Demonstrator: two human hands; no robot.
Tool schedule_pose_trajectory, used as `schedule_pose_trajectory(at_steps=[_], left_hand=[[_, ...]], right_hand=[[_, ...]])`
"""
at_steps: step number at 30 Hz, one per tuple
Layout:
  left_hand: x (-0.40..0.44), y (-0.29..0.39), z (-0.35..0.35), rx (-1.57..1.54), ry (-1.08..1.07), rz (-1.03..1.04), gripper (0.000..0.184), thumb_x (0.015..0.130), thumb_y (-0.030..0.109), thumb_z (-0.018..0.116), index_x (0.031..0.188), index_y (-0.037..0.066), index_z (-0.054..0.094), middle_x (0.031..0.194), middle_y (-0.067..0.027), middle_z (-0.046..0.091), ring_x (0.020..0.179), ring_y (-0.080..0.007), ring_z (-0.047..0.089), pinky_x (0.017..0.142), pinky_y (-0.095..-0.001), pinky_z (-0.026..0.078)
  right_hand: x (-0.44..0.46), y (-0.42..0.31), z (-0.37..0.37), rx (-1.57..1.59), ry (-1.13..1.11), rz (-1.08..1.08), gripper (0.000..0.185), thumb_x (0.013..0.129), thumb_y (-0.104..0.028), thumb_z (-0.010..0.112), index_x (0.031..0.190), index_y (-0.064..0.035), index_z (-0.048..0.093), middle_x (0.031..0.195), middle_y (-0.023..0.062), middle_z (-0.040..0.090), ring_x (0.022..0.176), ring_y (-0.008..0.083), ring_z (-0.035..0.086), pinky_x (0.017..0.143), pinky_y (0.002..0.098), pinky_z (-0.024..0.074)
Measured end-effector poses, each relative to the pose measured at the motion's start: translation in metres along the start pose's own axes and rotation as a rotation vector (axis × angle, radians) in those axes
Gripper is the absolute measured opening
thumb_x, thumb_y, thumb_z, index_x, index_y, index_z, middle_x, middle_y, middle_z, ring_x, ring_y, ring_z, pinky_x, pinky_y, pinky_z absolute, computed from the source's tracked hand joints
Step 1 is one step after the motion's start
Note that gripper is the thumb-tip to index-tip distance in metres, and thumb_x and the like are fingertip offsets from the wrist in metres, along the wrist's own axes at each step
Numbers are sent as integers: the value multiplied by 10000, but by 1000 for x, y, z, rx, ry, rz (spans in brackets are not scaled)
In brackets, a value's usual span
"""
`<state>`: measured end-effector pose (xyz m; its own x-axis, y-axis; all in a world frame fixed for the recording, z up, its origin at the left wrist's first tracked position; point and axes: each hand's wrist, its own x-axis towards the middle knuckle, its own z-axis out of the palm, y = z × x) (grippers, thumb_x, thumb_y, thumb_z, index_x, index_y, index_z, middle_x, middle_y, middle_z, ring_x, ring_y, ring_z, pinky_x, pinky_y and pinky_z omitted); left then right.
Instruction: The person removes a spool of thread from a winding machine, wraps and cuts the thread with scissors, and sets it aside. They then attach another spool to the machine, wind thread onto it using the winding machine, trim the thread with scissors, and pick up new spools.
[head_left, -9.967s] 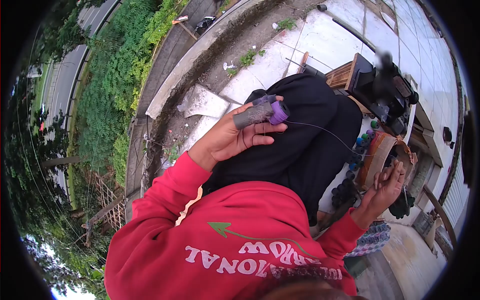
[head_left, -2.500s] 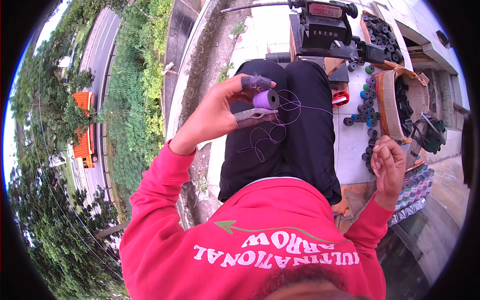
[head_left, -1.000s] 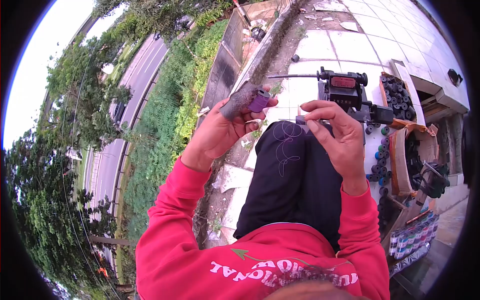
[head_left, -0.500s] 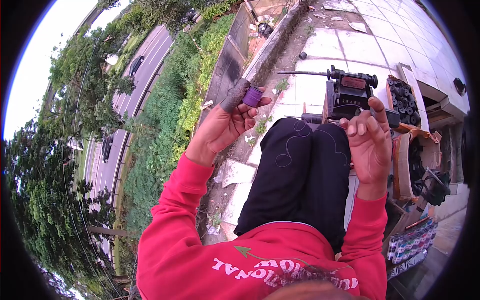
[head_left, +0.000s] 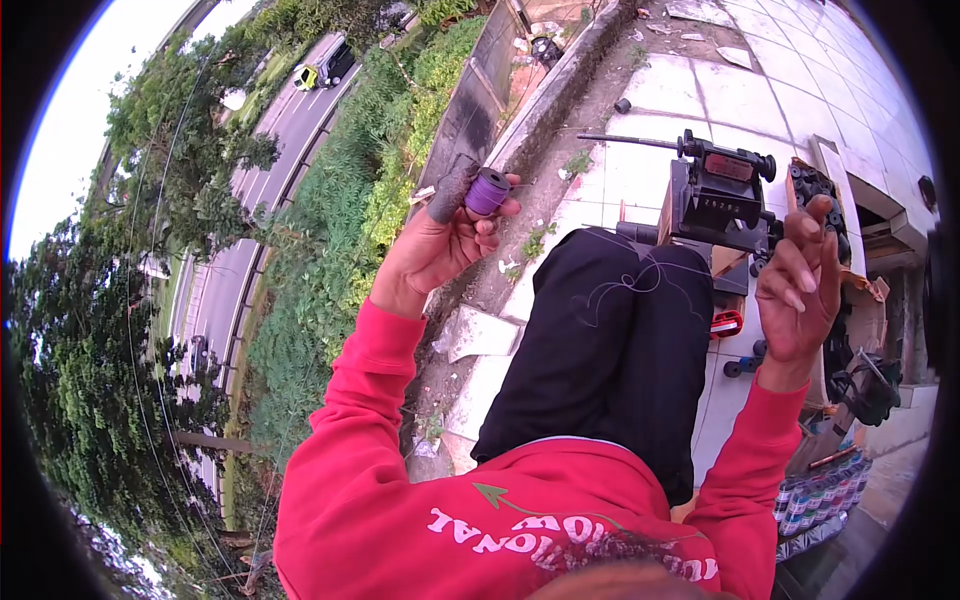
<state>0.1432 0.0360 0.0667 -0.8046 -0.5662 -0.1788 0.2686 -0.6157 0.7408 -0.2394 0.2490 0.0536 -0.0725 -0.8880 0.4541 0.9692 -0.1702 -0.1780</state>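
My left hand [head_left: 440,255] grips a spool of purple thread [head_left: 486,196] with a dark core. A dark grey, worn-looking covering [head_left: 452,192] wraps some of its fingers. Fine loose thread [head_left: 640,280] loops above my black-trousered lap. My right hand [head_left: 798,290] is raised at the right, fingers apart and partly bent, with no object visible in it; whether thread touches it I cannot tell. Just left of that hand stands a black winding machine [head_left: 722,190] with a digit counter and a long thin spindle [head_left: 628,140].
Black spools fill a box [head_left: 800,185] behind my right hand. A red object [head_left: 727,323] and dark spools [head_left: 742,367] are on the tiles below. Packed coloured spools [head_left: 820,495] sit lower right. A low wall [head_left: 560,90] borders plants and a road at left.
My right hand has moved right and down, away from the machine, and turned. The spool in my left hand has tilted, showing its end. The loose thread loops have shifted.
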Motion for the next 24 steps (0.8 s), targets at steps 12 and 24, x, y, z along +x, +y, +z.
schedule_pose_trajectory(at_steps=[12, 24], left_hand=[[11, 13, -41, 7, 140, 113, 639, 1059, 423, 585, 1492, -20, 430, 1154, -110, 718, 783, -56, 627, 755, -251, 530], [6, 19, -67, 70, 168, 158, 567, 1075, 397, 558, 1482, 8, 494, 1172, -93, 727, 829, -89, 660, 833, -277, 569]], right_hand=[[-17, 17, 35, -252, -12, -61, 279, 1069, -144, 579, 1322, -121, 463, 919, 86, 589, 830, 242, 632, 740, 412, 585], [-12, -12, 49, 17, -5, -147, 230, 1061, -85, 546, 1290, -100, 530, 1239, 158, 534, 740, 215, 660, 459, 310, 605]])
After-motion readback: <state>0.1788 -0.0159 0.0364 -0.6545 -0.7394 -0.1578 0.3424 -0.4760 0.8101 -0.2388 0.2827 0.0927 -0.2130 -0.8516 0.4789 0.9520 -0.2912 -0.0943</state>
